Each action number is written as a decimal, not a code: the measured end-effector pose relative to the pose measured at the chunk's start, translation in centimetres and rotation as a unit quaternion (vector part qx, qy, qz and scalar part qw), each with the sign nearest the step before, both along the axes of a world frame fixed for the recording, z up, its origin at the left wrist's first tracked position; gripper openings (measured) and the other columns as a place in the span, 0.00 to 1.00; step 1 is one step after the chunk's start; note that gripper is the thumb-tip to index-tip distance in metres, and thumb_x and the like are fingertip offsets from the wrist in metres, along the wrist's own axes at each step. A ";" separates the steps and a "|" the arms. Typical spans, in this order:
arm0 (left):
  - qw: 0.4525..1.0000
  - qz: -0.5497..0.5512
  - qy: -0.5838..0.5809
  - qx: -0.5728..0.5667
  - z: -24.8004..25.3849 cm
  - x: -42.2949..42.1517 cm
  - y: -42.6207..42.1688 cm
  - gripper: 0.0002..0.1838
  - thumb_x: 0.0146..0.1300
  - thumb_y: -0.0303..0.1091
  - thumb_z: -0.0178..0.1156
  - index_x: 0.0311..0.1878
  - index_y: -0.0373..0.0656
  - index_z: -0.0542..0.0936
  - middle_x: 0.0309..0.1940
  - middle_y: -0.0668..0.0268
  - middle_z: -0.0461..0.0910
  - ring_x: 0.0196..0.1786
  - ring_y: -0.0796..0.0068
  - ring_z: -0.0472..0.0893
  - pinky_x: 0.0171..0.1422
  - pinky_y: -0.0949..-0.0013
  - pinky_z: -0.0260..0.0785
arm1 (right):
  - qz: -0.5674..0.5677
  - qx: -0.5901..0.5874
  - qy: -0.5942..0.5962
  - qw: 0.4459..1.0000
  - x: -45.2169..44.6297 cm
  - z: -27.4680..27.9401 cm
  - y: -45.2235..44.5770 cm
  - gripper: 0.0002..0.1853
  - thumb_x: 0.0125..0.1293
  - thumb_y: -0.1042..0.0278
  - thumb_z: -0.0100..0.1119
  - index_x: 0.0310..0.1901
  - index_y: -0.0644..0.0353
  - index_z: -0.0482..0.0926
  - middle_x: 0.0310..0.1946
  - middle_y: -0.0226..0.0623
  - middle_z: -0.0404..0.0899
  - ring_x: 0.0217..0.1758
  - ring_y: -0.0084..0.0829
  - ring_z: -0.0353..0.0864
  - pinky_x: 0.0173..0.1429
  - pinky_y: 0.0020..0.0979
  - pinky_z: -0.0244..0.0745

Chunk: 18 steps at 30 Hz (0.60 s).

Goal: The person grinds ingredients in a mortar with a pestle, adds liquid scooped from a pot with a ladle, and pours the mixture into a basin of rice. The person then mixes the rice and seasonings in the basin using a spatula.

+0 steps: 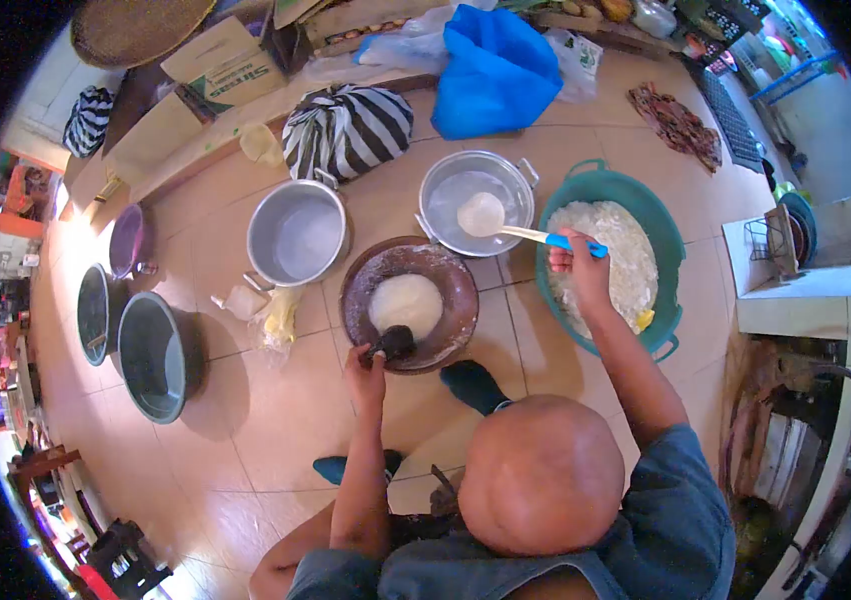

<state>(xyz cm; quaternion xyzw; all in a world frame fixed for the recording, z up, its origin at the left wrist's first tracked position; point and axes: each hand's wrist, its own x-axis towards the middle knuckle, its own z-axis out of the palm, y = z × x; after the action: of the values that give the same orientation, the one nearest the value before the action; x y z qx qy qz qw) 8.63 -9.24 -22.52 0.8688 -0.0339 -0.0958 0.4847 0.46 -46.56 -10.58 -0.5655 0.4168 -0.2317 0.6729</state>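
My left hand is closed around the handle of a dark, round-ended pestle. The pestle's head rests inside a wide brown mortar, against a smooth white mass. Pale smears coat the mortar's inner wall. Up to the right, my right hand grips the blue end of a long-handled white ladle. The ladle's bowl hangs over a metal pot with whitish liquid in it. Below that hand stands a green basin holding white, shredded-looking stuff and a small yellow piece.
Another metal pot stands left of the mortar, near a plastic bag with something yellowish. Further left are dark basins and a purple tub. A striped bundle and a blue bag lie at the back.
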 end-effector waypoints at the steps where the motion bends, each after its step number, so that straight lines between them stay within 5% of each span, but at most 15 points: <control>1: 1.000 -0.006 0.007 0.014 -0.8 0.2 0.5 0.14 0.51 0.28 0.64 0.42 0.35 0.76 0.28 0.60 0.78 0.32 0.70 0.78 0.39 0.69 0.70 | 0.000 0.001 0.000 1.000 -0.3 0.5 0.4 0.15 0.65 0.61 0.51 0.45 0.63 0.76 0.27 0.36 0.79 0.25 0.22 0.78 0.30 0.23 0.75; 9: 0.998 -0.043 -0.033 -0.015 -2.9 1.2 -0.3 0.14 0.53 0.31 0.62 0.42 0.38 0.77 0.32 0.58 0.79 0.35 0.69 0.78 0.40 0.67 0.70 | 0.024 -0.036 -0.041 0.998 -3.1 7.0 4.0 0.16 0.65 0.60 0.52 0.47 0.65 0.76 0.27 0.36 0.78 0.25 0.22 0.78 0.29 0.22 0.73; 13: 0.997 -0.053 -0.062 -0.021 0.1 1.5 -2.9 0.14 0.53 0.30 0.62 0.43 0.38 0.76 0.35 0.55 0.79 0.36 0.65 0.78 0.41 0.66 0.70 | 0.047 -0.006 -0.022 0.999 -4.4 9.3 5.7 0.16 0.66 0.61 0.51 0.49 0.65 0.75 0.27 0.35 0.78 0.25 0.21 0.77 0.29 0.22 0.73; 18: 0.995 -0.012 -0.006 0.096 -0.3 3.2 -4.3 0.15 0.52 0.32 0.63 0.43 0.37 0.76 0.36 0.54 0.79 0.38 0.64 0.79 0.41 0.63 0.70 | 0.086 0.040 -0.005 0.995 -4.8 8.2 7.7 0.16 0.67 0.61 0.50 0.50 0.63 0.76 0.28 0.35 0.78 0.25 0.21 0.78 0.30 0.23 0.75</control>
<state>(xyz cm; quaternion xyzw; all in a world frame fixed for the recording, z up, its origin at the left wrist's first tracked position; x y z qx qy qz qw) 11.81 -13.52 -22.85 0.9115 -0.0382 -0.0993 0.3973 -4.34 -38.89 -2.37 -0.5708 0.3720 -0.1588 0.7146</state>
